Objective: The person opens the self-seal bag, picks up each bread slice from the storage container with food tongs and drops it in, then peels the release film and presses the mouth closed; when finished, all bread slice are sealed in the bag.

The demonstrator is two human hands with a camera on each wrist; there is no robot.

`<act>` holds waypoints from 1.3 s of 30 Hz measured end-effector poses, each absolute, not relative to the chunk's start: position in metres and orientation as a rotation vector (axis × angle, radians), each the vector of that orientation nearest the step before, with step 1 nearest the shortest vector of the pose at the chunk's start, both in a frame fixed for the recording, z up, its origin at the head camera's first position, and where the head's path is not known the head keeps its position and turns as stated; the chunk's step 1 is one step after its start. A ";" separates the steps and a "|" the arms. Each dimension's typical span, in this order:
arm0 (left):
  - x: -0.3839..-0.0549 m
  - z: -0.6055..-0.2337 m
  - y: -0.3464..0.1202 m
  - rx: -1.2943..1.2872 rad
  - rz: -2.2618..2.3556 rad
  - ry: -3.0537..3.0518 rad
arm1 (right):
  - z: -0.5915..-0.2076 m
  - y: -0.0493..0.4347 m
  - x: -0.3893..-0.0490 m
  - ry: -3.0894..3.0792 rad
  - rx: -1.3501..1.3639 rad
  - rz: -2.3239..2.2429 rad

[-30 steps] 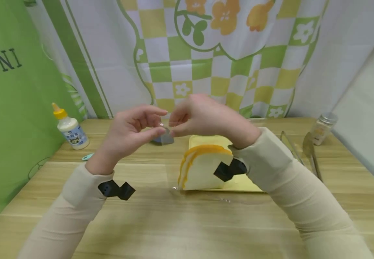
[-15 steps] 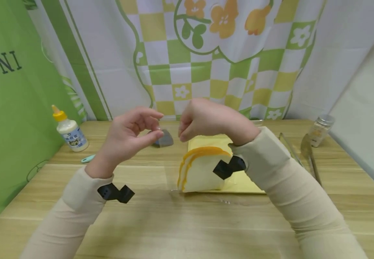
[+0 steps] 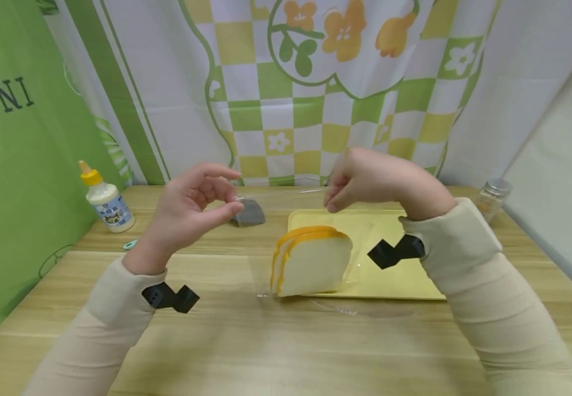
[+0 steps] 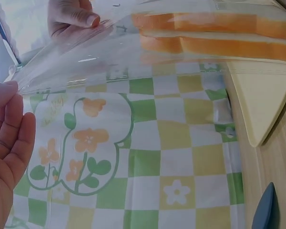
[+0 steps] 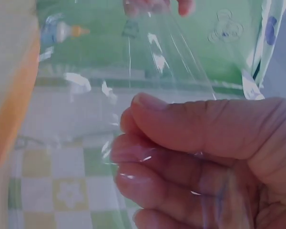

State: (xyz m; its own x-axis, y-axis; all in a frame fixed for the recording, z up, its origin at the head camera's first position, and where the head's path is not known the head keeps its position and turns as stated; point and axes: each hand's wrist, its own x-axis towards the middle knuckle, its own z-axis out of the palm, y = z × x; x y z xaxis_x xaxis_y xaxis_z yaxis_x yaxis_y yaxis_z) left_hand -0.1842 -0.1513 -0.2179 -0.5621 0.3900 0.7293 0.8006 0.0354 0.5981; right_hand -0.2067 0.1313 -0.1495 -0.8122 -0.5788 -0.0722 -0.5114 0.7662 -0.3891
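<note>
Two thick slices of bread (image 3: 315, 264) with orange crusts stand upright inside a clear plastic bag (image 4: 95, 59). With thumb and forefinger my left hand (image 3: 192, 203) pinches one corner of the bag's upper edge. My right hand (image 3: 375, 181) pinches the same edge farther right, thumb against curled fingers, as the right wrist view also shows. Between the two hands the film is drawn taut, above and behind the bread. The bread overlaps the left part of a yellow tray (image 3: 405, 258) in the head view.
A squeeze bottle (image 3: 113, 206) with a yellow cap stands at the back left, near a small teal item (image 3: 130, 245). Behind the left fingertips lies a blue-grey flat piece (image 3: 251, 213). A glass jar (image 3: 495, 192) stands at the back right, partly behind the right sleeve.
My right hand has moved right, away from the left hand, stretching the bag's edge between them. My left hand has shifted slightly left. The bread stays in place.
</note>
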 end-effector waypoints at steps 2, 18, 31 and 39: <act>-0.184 -0.218 -0.153 -1.196 -1.536 -1.954 | -0.150 0.141 -0.207 2.778 -0.818 -0.562; -0.181 -0.219 -0.162 -1.152 -1.588 -1.906 | -0.183 0.200 -0.210 2.839 -0.827 -0.944; -0.158 -0.205 -0.200 -0.925 -1.884 -1.558 | -0.219 0.141 -0.192 2.079 -1.086 -2.228; -0.166 -0.210 -0.241 -0.557 -1.957 -1.864 | -0.245 0.086 -0.209 1.984 -0.613 -2.179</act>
